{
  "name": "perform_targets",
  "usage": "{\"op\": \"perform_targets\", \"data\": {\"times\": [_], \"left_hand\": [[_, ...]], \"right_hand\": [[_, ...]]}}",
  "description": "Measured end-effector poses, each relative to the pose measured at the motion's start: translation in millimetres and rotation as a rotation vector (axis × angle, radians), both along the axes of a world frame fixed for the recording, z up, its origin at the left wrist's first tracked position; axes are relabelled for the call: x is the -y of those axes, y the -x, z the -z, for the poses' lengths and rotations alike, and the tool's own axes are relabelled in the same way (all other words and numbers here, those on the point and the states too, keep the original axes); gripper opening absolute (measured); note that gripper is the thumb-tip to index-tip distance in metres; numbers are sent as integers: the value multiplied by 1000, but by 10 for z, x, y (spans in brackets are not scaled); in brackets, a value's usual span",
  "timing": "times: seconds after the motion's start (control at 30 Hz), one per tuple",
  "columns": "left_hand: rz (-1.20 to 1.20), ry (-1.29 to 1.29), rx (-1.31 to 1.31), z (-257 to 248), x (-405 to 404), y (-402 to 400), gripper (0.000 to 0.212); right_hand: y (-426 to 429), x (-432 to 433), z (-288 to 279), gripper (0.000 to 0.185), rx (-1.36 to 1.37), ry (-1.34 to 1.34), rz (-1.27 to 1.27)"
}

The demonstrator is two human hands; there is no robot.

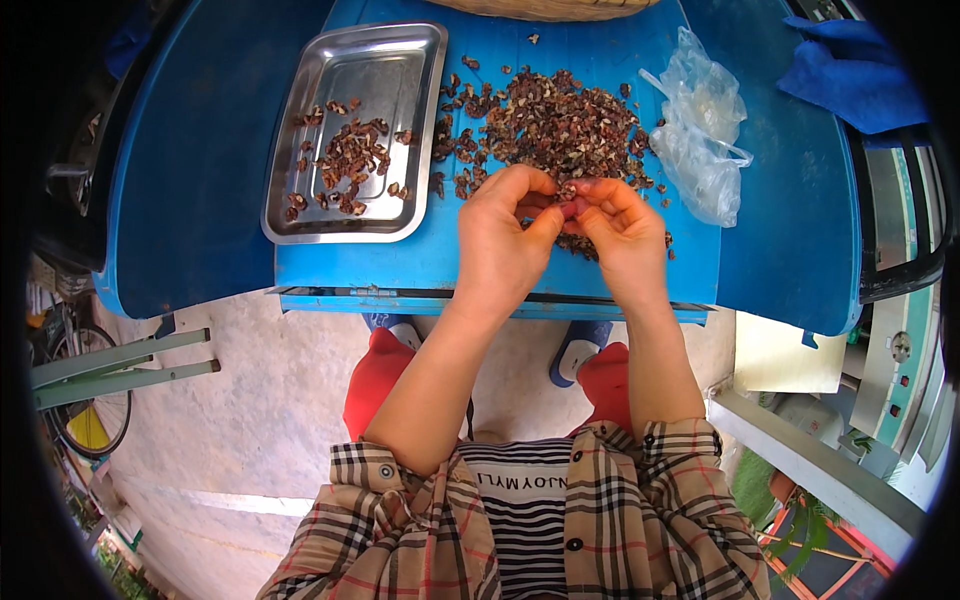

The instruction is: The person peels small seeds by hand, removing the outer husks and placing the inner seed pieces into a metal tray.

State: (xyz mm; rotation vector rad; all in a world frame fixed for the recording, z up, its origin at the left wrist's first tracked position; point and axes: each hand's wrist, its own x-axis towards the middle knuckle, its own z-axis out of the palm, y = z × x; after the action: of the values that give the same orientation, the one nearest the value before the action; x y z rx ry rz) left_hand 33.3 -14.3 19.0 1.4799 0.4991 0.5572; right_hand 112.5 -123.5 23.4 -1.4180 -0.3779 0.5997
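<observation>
A small piece of walnut kernel is pinched between the fingertips of my left hand and my right hand. Both hands meet over the near side of a loose pile of brown walnut pieces. The pile lies directly on a blue table, and my hands hide part of it. To the left stands a rectangular stainless steel tray, with a smaller heap of walnut kernels in it. Dark stains show on my fingertips.
A crumpled clear plastic bag lies right of the pile. The rim of a woven basket shows at the far edge. Blue cloth hangs at the far right. Green metal legs and a bicycle stand at the left.
</observation>
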Motion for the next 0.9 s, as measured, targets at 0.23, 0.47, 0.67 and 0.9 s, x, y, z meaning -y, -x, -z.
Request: {"op": "perform_targets", "data": {"times": [0.23,0.47,0.67,0.9], "left_hand": [[-32,-84,-15,-10,-2,27,17],[-11,-150,-10,-23,-21,61,20],[34,155,-49,12,-16,56,21],[13,-172,-28,30,-1,57,22]], "right_hand": [[18,-21,-120,14,-30,85,-4],[0,17,-81,14,54,197,-73],[60,-38,-117,14,-15,124,17],[40,-7,-106,13,46,209,-39]]}}
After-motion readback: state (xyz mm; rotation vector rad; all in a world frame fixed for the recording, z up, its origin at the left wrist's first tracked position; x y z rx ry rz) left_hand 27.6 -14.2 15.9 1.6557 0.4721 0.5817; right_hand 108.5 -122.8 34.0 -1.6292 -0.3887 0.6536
